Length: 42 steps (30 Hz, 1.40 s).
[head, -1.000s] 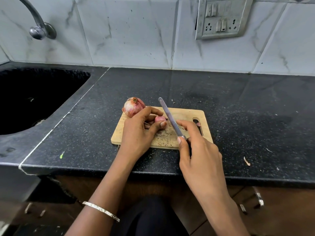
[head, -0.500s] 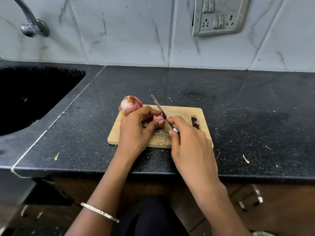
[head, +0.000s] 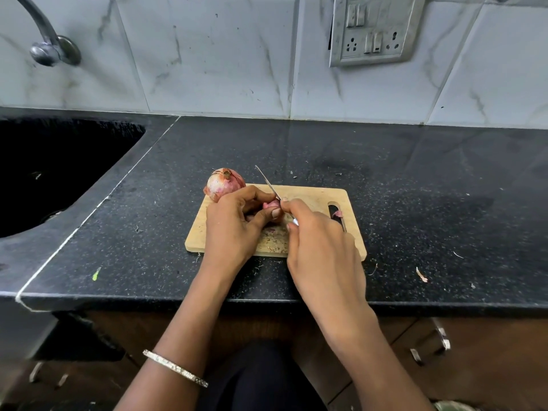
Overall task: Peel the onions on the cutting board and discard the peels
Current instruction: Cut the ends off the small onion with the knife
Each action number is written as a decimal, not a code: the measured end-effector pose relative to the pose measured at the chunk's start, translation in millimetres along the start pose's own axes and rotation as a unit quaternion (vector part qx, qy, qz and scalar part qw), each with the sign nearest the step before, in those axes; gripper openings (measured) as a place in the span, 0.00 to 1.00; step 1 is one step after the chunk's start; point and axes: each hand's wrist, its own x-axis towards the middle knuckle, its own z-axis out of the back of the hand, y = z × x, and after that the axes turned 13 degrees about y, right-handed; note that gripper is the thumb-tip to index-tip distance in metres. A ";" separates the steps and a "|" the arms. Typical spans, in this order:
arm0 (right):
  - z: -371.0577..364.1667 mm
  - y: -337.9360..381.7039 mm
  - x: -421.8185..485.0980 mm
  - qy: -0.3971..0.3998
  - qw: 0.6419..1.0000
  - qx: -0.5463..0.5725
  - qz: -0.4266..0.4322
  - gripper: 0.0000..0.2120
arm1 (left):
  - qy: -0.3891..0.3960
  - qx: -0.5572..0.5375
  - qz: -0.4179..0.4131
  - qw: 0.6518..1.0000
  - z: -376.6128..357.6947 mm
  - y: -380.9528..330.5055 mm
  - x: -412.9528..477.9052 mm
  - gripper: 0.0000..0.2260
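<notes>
My left hand (head: pixel 234 226) pinches a small onion (head: pixel 271 205) over the cutting board (head: pixel 314 194). My right hand (head: pixel 320 241), close against it, grips a knife (head: pixel 267 182) with the blade at that onion. A bigger onion (head: pixel 224 182), skin on, sits just beyond my left knuckles. The sink (head: pixel 59 161) far to my left is too dark to read.

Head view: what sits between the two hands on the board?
Head view: a small pink onion, held by the left hand; the right hand holds the knife at it.

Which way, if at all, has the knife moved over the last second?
Yes. Against the cutting board, the knife in the right hand has shifted left, closing on the small onion held by the left hand.
</notes>
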 end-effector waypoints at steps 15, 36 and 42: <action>-2.6 0.4 4.8 -0.003 1.000 0.000 -0.001 0.18 | -0.004 -0.015 0.009 1.000 -0.1 -1.1 -0.1 0.07; 7.6 -9.4 -18.0 -0.001 1.000 0.005 -0.005 0.17 | -0.005 -0.035 0.011 0.999 -1.6 -4.9 -1.5 0.08; 10.2 -17.8 -11.9 0.020 0.997 0.076 -0.006 0.14 | 0.004 -0.026 0.008 1.000 2.2 -6.0 -2.5 0.08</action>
